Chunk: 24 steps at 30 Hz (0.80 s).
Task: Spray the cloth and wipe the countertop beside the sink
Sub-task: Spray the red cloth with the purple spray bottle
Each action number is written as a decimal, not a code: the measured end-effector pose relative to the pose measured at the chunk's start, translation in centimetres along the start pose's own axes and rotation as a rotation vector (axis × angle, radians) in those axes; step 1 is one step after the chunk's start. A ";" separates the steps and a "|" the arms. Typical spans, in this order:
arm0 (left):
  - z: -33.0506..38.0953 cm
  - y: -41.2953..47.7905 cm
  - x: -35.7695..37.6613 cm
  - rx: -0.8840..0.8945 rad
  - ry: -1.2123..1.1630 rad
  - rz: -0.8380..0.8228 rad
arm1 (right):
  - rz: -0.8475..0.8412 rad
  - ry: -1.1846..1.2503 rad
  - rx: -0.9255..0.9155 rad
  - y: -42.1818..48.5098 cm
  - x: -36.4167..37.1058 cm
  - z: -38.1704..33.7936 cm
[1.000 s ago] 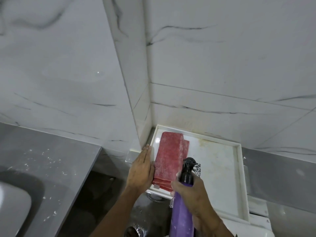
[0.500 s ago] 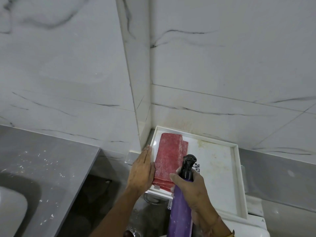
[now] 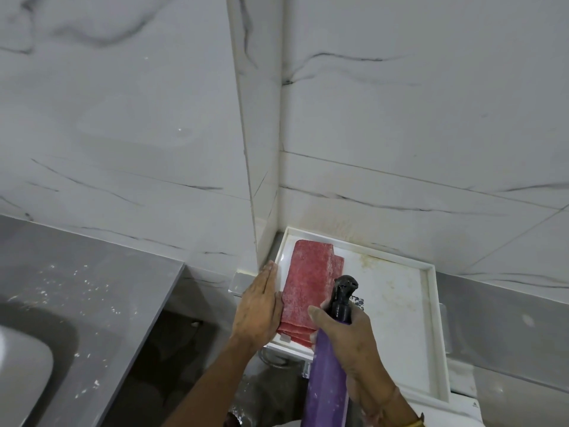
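- At the far left, the pale rim of a sink (image 3: 21, 374) curves into view, set in a grey surface (image 3: 92, 291) flecked with white specks.
- The grey surface ends at a straight edge; past it lies a dark gap down toward the floor.
- Marble-look wall tiles (image 3: 123, 134) with dark veins rise behind, meeting at a corner near the middle.
- The left hand (image 3: 260, 306) lies flat, its fingers (image 3: 269, 275) straight and together, pressed against the left edge of the cloth and the tray's rim; it holds nothing.
- The red cloth (image 3: 308, 282), folded into a long strip, lies on the left part of a white square tray (image 3: 431, 318), its near end reaching the tray's front rim.
- The right hand (image 3: 354, 343) wraps around 1 purple spray bottle (image 3: 326, 380), gripping just under its black nozzle (image 3: 345, 291).
- The nozzle sits just right of the cloth; whether a finger presses the trigger is hard to tell.
- The tray's bare floor shows yellowish stains.
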<state>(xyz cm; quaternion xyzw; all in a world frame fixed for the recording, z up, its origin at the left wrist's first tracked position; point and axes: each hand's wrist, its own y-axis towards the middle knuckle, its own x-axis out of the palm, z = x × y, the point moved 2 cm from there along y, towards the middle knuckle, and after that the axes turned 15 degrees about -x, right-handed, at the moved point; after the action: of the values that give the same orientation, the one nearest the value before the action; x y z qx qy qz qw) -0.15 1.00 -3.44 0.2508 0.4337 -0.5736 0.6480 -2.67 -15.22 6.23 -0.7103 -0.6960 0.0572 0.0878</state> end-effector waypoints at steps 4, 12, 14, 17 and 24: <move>-0.2 0.2 0.3 0.002 0.003 0.011 | 0.004 -0.025 0.001 0.0 0.0 0.3; -0.2 0.2 0.5 -0.011 0.001 0.030 | -0.005 -0.014 0.023 0.1 -0.3 0.5; -0.2 0.2 0.5 -0.004 0.008 0.036 | -0.008 -0.020 0.014 0.2 -0.3 0.5; -0.3 0.3 0.6 0.007 0.028 0.048 | 0.002 -0.044 -0.012 0.2 -0.1 0.4; -0.4 0.3 0.7 -0.001 0.024 0.042 | 0.000 -0.059 0.008 0.5 -0.2 0.6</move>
<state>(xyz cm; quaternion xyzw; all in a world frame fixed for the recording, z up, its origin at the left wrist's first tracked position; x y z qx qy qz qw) 0.03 1.01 -4.27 0.2664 0.4366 -0.5566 0.6547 -2.31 -15.39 5.55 -0.7079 -0.6981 0.0809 0.0699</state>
